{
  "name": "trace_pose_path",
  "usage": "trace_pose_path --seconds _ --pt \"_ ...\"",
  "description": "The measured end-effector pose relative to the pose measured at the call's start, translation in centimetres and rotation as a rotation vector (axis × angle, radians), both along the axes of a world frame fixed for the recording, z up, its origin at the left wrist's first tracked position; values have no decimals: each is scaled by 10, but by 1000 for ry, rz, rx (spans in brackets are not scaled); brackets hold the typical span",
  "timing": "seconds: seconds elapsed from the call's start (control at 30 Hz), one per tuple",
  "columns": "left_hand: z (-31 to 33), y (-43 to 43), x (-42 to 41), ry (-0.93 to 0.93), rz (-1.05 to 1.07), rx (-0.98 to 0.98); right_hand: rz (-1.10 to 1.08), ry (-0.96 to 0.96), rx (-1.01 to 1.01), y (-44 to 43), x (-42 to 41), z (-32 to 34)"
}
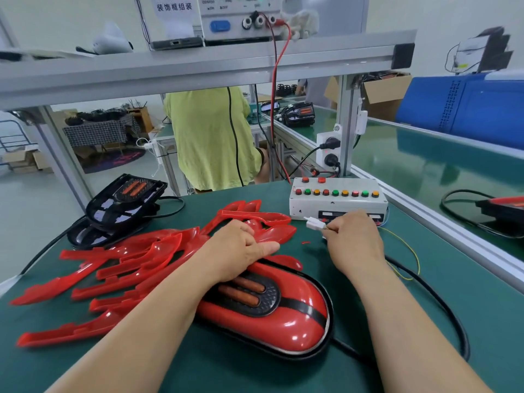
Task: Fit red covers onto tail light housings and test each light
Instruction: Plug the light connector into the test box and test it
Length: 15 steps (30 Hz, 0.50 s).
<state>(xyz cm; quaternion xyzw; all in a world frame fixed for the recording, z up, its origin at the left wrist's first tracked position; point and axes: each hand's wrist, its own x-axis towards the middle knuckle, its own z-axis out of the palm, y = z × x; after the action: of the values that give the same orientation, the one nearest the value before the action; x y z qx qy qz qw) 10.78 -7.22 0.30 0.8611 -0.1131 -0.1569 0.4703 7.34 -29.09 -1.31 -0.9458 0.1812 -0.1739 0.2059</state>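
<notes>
Green bench (487,336) | left hand (241,251) on tail light (283,316) | right hand (354,239) pinches connector (313,223)

Your left hand (241,251) hides the far end of the light (283,316), your right hand (354,239) the back of the plug (313,224).

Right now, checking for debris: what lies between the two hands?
In the head view, green mat with one small red chip on it lies between the left hand and right hand.
</notes>
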Motion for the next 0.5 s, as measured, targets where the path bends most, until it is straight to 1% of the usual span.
trace_pose_path --seconds 0.03,0.07,0.13,0.17,0.2,0.27,0.3,0.37,0.4,0.5 --pt "3 0 1 30 49 -18 16 14 3 2 -1 1" --pt "4 1 2 9 87 18 31 50 3 3 -2 1" --pt "4 6 6 -226 127 269 54 136 -43 6 -3 0" --pt "3 8 9 -292 168 330 51 166 -69 7 -4 -1" --pt "2 11 11 -310 212 358 39 188 -84 6 -4 -1" --pt "1 17 15 -283 281 393 10 231 -73 5 -3 -2" --pt "0 20 16 -303 301 451 -3 248 -54 5 -3 -2" --pt "1 20 18 -333 282 570 -29 262 -33 5 -4 -2" --pt "2 20 19 -344 263 597 -39 263 -32 6 -4 -1" --pt "7 22 17 -351 218 565 -52 252 -41 8 -5 0"
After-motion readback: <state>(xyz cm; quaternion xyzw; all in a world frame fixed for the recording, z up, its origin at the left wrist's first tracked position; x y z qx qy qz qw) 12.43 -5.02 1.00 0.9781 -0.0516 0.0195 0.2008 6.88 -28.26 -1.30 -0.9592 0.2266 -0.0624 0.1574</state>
